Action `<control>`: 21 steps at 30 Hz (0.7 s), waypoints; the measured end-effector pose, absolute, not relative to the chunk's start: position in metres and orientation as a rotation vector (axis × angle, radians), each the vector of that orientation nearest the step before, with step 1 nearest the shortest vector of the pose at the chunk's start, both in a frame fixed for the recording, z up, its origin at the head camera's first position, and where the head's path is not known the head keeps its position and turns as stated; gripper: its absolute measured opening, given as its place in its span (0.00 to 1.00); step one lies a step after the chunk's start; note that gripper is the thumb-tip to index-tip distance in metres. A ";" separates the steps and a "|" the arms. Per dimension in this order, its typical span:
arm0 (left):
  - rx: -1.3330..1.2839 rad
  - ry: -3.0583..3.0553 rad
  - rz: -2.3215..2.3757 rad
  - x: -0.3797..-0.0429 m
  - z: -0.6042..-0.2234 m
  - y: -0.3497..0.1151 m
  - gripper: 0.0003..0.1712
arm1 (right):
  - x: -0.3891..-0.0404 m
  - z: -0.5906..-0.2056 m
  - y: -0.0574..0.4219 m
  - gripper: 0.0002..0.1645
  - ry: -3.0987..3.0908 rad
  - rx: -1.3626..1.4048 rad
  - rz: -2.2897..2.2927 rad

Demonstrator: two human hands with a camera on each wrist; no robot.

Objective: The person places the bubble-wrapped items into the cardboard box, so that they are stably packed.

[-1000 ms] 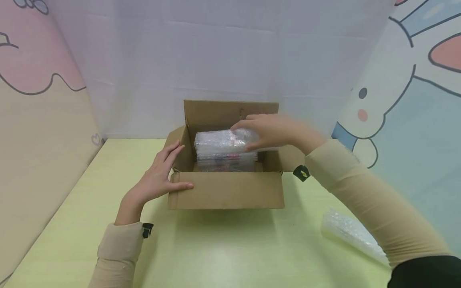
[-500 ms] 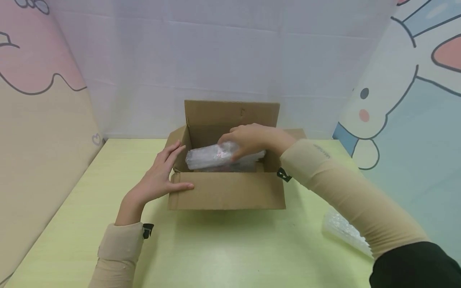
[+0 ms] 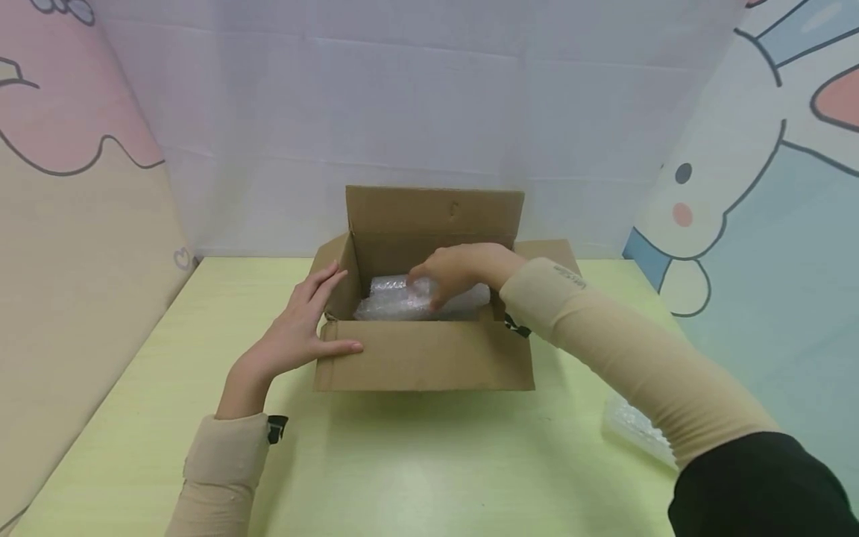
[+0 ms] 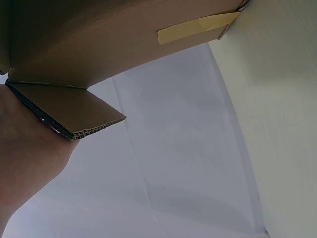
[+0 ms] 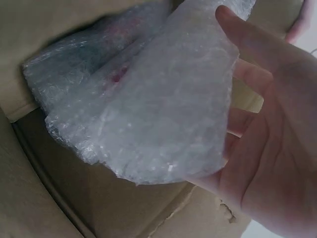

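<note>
An opened cardboard box [image 3: 429, 356] stands on the table, flaps spread. Inside lie several clear bubble-wrapped packages; a lower one [image 5: 94, 54] has faint red and green showing through. My right hand [image 3: 458, 268] reaches down into the box and grips a bubble-wrapped package [image 5: 163, 104], thumb on one side and fingers on the other. My left hand [image 3: 295, 327] rests at the box's near left corner, its fingers extended along the left flap [image 4: 69, 109] and its thumb lying on the front flap. What the wrap encloses is not clear.
A roll of bubble wrap [image 3: 637, 429] lies on the pale yellow table [image 3: 416, 462] at the right, partly behind the right sleeve. The box's back flap [image 3: 435, 210] stands up before a white cloth backdrop [image 3: 416, 112]. Cartoon-printed panels flank both sides.
My right hand has carried the bubble-wrapped package down and toward me, from above the box rim to among the packages inside. The left hand has stayed at the box corner.
</note>
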State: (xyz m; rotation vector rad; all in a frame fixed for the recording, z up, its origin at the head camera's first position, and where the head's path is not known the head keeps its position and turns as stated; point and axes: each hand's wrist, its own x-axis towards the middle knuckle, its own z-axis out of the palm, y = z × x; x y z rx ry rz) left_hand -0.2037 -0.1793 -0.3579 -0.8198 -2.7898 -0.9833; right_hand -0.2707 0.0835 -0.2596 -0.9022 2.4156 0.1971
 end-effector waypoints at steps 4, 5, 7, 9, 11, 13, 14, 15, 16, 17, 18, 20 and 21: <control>-0.825 -2.786 -0.982 -0.203 -0.358 -0.180 0.64 | -0.274 -0.265 0.082 0.40 2.397 -0.873 0.212; -0.825 -2.785 -0.982 -0.203 -0.358 -0.180 0.64 | -0.275 -0.267 0.082 0.40 2.390 -0.874 0.219; -0.829 -2.781 -0.985 -0.203 -0.358 -0.180 0.63 | -0.276 -0.269 0.081 0.40 2.376 -0.876 0.241; -0.829 -2.779 -0.985 -0.203 -0.357 -0.179 0.63 | -0.276 -0.271 0.081 0.40 2.369 -0.886 0.258; -0.827 -2.780 -0.989 -0.203 -0.357 -0.179 0.63 | -0.276 -0.271 0.080 0.39 2.366 -0.889 0.266; -0.826 -2.780 -0.993 -0.203 -0.357 -0.179 0.63 | -0.276 -0.271 0.080 0.39 2.368 -0.892 0.268; -0.825 -2.779 -0.994 -0.203 -0.357 -0.179 0.63 | -0.276 -0.271 0.079 0.39 2.367 -0.894 0.269; -0.825 -2.779 -0.995 -0.203 -0.357 -0.179 0.63 | -0.276 -0.271 0.079 0.39 2.366 -0.895 0.270; -0.826 -2.778 -0.997 -0.203 -0.357 -0.179 0.63 | -0.276 -0.272 0.079 0.39 2.364 -0.892 0.266; -0.826 -2.776 -0.996 -0.203 -0.357 -0.179 0.63 | -0.276 -0.272 0.079 0.39 2.364 -0.895 0.265; -0.827 -2.775 -0.995 -0.203 -0.357 -0.179 0.63 | -0.276 -0.273 0.079 0.39 2.366 -0.894 0.263; -0.829 -2.771 -0.991 -0.203 -0.358 -0.179 0.63 | -0.276 -0.273 0.079 0.39 2.368 -0.896 0.258; -0.831 -2.769 -0.988 -0.203 -0.358 -0.179 0.64 | -0.277 -0.274 0.080 0.40 2.369 -0.898 0.253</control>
